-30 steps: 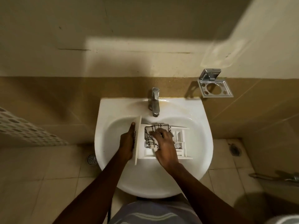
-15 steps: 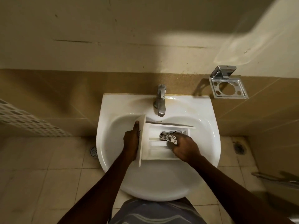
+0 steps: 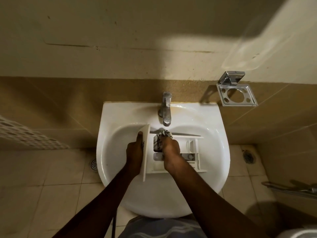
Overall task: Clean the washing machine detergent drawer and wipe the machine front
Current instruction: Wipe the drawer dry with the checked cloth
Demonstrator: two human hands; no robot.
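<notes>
The white detergent drawer (image 3: 193, 148) lies in the basin of the white sink (image 3: 120, 152), its front panel to the left and standing on edge. My left hand (image 3: 134, 152) grips that front panel, thumb along its top edge. My right hand (image 3: 170, 148) is inside the drawer's left, far compartment, shut on a white cloth with black lines (image 3: 158, 140), pressing it against the drawer's inner wall. The right compartments with their small inserts are uncovered.
A metal tap (image 3: 165, 109) stands at the back of the sink, its spout just above the drawer. A chrome holder (image 3: 236, 93) is fixed to the wall at the right. Tiled floor with a drain (image 3: 93, 164) lies left of the sink.
My right hand with the cloth has moved from the drawer's right end back to its left, far compartment. My left hand keeps its hold on the front panel.
</notes>
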